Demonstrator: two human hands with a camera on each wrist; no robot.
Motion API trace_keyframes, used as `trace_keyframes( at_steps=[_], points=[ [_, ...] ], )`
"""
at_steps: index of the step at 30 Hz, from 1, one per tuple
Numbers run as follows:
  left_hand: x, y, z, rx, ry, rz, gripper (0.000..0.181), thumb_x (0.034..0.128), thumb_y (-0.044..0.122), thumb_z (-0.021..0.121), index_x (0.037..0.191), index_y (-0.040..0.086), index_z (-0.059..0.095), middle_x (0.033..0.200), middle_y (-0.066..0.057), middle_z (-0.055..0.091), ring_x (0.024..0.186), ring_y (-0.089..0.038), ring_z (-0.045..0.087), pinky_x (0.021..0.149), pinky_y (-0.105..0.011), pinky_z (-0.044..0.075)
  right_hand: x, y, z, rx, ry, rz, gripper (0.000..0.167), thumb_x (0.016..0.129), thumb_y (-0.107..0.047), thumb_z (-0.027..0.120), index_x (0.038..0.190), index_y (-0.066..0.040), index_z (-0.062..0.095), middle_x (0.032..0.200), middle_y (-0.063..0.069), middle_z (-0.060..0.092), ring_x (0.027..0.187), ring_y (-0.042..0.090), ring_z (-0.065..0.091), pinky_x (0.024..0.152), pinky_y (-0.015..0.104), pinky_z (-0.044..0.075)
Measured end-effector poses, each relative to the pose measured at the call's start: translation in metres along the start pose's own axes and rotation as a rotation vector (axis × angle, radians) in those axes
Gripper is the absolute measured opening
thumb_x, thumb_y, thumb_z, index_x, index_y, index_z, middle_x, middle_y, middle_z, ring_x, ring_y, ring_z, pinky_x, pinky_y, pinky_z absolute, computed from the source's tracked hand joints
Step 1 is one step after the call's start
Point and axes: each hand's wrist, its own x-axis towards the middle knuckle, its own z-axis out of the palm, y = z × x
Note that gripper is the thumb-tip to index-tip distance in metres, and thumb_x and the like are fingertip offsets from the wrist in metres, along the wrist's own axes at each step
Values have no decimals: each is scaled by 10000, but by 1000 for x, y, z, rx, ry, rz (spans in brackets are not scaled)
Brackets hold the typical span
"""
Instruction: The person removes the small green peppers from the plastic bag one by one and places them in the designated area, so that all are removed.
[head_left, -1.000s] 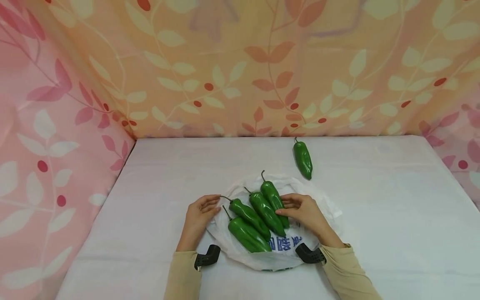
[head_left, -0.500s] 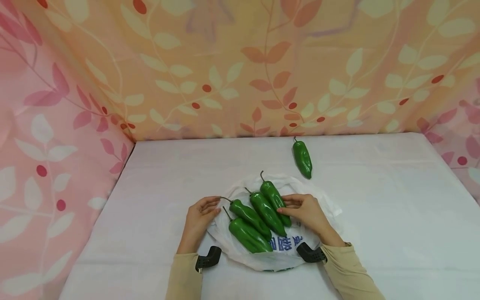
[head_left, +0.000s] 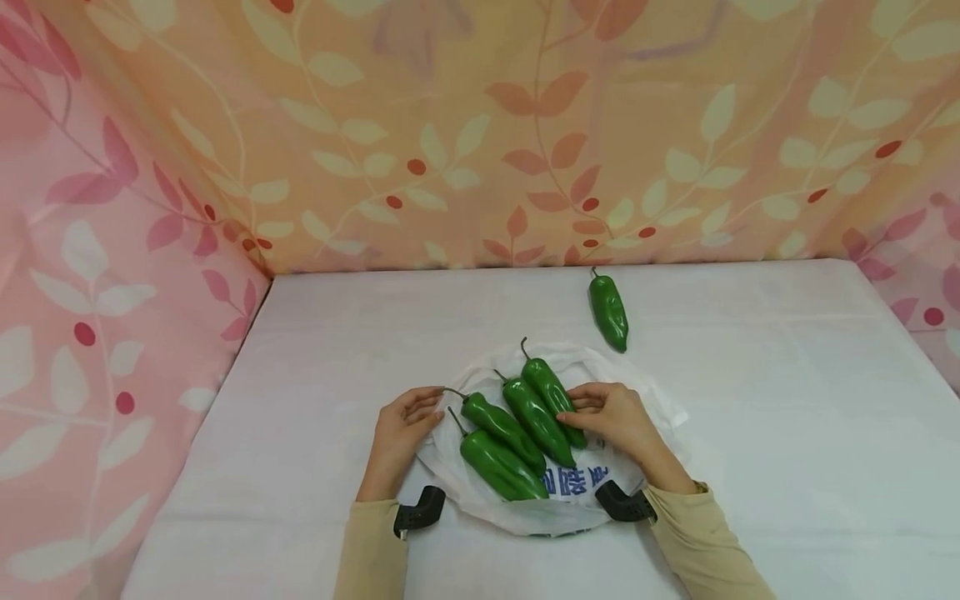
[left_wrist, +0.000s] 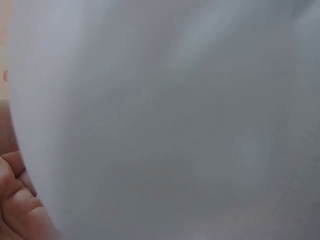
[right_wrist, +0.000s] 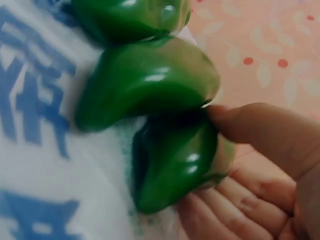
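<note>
Several green peppers (head_left: 534,421) lie side by side, slanting, on a white plastic bag (head_left: 510,521) with blue print. My right hand (head_left: 618,417) pinches the rightmost pepper (head_left: 551,387), thumb on its near side; in the right wrist view, the thumb and fingers (right_wrist: 240,205) lie on either side of that pepper (right_wrist: 175,170). At the bag's left edge, my left hand (head_left: 401,429) has bent fingers and holds the plastic beside the pepper stems. Pale plastic (left_wrist: 165,120) fills most of the left wrist view, covering all but part of the left hand (left_wrist: 22,210).
Another green pepper (head_left: 608,312) lies apart near the back edge of the white-covered table (head_left: 337,325). Orange patterned cloth (head_left: 450,133) stands behind the table, and pink patterned cloth (head_left: 97,333) borders its left side. A black wrist device shows at each sleeve.
The head view has shifted slightly. Both hands stay in nearly the same places, and the right hand remains on the same pepper; no pepper has clearly changed place on the bag.
</note>
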Motion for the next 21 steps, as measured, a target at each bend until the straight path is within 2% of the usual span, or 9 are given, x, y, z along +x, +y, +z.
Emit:
trace_keyframes(
  at_steps=[4,9,14,21],
  points=[
    [0,-1,2,24,2,10,335,847,-47,648,1175,22,635,1135,-146,633,994,-180,631,828,-201,491,-5,-4,1,-71,-7,-34,420,754,-173,792,1080,54,656,961,144,699,893,260,675,778,377,538],
    [-1,0,3,17,15,-5,338,848,-57,641,1181,1,627,1146,-167,630,982,-160,630,821,-182,484,-5,-3,1,-54,-15,-44,442,735,-166,806,1095,44,657,961,126,700,899,252,672,794,382,532],
    [-2,1,2,9,7,-13,337,861,-34,637,1195,7,620,1168,-165,623,973,-139,627,829,-179,474,-1,6,-2,97,-37,27,482,733,-178,814,1131,35,645,1007,132,697,946,241,662,838,368,515],
    [-2,2,3,14,9,-9,338,858,-46,634,1191,8,623,1161,-160,626,961,-136,629,823,-180,479,-1,14,-6,287,-85,60,511,754,-155,795,1166,82,608,1026,163,688,944,232,662,777,237,510]
  ],
)
